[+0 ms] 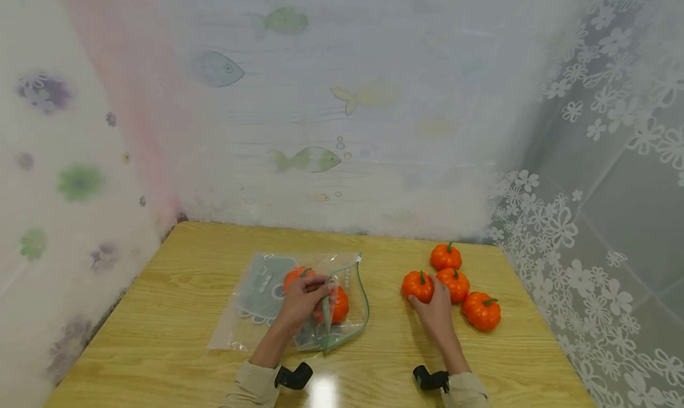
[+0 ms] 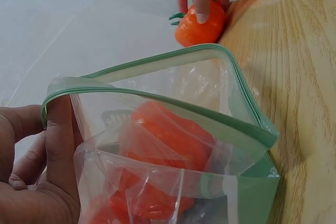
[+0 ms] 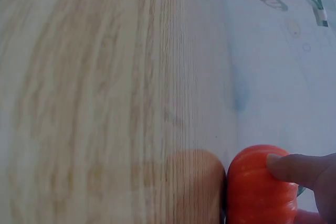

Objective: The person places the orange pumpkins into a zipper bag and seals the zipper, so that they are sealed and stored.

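A clear zip bag (image 1: 227,331) with a green-edged mouth lies on its side, its opening toward the right. My left hand (image 1: 299,306) pinches one edge of that mouth, and the left wrist view shows the green rim (image 2: 210,51) spread apart. Inside the bag are orange toy pumpkins (image 1: 341,306), seen through the plastic. To the right, my right hand (image 1: 438,318) grips another toy pumpkin (image 1: 414,285) with a green stem. In the right wrist view the thumb (image 3: 294,167) presses on the side of this pumpkin, which is close to the tabletop.
Three more toy pumpkins stand just right of my right hand: one at the back (image 1: 445,258), one in the middle (image 1: 455,284) and one nearer the front (image 1: 482,312). The wooden table (image 1: 176,295) is bordered by patterned curtains (image 1: 342,188) behind and at both sides.
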`<state>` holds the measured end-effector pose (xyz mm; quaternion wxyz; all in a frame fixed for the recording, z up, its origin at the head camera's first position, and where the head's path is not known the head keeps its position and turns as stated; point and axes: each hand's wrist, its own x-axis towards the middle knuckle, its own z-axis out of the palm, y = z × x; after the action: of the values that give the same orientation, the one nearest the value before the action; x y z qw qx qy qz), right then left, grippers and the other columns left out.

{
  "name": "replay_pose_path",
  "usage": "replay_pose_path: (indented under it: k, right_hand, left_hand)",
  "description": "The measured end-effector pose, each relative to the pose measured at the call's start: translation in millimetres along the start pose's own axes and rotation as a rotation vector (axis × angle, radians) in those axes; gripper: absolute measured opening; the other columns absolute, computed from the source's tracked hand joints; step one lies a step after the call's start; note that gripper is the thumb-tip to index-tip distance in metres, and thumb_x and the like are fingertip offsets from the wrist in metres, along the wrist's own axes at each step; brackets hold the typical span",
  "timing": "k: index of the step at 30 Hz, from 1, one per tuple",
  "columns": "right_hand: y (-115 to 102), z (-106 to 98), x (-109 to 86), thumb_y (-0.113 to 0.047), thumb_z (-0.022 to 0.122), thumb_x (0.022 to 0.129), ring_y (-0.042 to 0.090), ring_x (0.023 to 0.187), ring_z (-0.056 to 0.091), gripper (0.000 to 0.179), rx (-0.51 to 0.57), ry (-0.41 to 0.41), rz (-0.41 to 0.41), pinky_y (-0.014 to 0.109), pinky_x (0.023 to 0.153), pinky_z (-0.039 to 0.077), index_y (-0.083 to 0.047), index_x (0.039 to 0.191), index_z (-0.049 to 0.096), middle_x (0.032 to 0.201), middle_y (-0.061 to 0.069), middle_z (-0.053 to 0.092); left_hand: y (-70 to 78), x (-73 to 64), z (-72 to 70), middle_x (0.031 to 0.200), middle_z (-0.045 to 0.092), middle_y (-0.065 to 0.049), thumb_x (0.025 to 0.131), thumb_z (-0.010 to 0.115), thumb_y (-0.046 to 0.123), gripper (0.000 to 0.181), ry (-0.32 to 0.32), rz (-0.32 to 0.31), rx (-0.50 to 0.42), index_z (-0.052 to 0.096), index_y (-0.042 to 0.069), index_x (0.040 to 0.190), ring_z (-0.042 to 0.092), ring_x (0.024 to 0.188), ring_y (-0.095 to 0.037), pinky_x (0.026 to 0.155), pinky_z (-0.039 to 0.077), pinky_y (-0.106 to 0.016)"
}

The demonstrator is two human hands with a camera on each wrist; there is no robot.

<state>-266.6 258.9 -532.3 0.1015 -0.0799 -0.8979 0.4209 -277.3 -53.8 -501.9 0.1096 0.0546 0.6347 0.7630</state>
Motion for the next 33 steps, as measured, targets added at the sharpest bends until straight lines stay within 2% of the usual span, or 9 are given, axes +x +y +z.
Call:
replay_pose_path:
  k: [8,15,23,28,33]
  right_hand:
    - [2,0,6.7,-0.010,0.081,0.088,0.048,0.142,0.035,0.073,0.075,0.019,-0.013,0.061,0.117,0.030,0.009,0.147,0.042,0.150,0.032,0.040]
    - [2,-1,6.9,-0.010,0.083,0.086,0.045,0.144,0.036,0.075,0.156,0.025,0.012,0.059,0.118,0.032,0.006,0.148,0.044,0.154,0.027,0.039]
    - [0,-2,4.6,-0.010,0.083,0.085,0.046,0.144,0.035,0.075,0.166,0.020,0.018,0.061,0.116,0.033,0.006,0.147,0.045,0.154,0.028,0.039]
    - [-4,-3,-0.5,-0.011,0.084,0.085,0.049,0.144,0.035,0.075,0.183,-0.006,0.026,0.061,0.114,0.036,0.003,0.148,0.047,0.156,0.026,0.037]
    - [-7,-2,-5.3,-0.013,0.085,0.084,0.051,0.140,0.040,0.074,0.224,-0.009,0.031,0.058,0.110,0.043,0.000,0.148,0.049,0.157,0.026,0.036]
  left_hand:
    - [0.9,-0.8,1.0,0.092,0.074,-0.008,0.100,0.065,0.005,0.032,-0.002,-0.008,-0.015,0.061,-0.011,0.127,0.072,0.071,-0.012,0.068,0.061,-0.027]
    - [0.7,-0.2,1.6,0.090,0.074,-0.007,0.100,0.064,0.006,0.031,0.003,-0.007,-0.021,0.061,-0.011,0.126,0.072,0.072,-0.013,0.068,0.062,-0.028]
    - [1.1,-0.6,2.3,0.091,0.074,-0.009,0.100,0.065,0.006,0.030,-0.005,0.007,-0.013,0.062,-0.011,0.125,0.072,0.072,-0.013,0.068,0.062,-0.028]
    - [-0.3,-1.9,2.1,0.091,0.074,-0.009,0.100,0.065,0.006,0.030,0.006,0.008,0.006,0.063,-0.011,0.125,0.072,0.071,-0.012,0.067,0.061,-0.026]
    - [-0.2,-2.8,2.6,0.092,0.075,-0.010,0.100,0.065,0.005,0.030,0.011,0.008,0.000,0.063,-0.010,0.125,0.072,0.071,-0.012,0.067,0.061,-0.026]
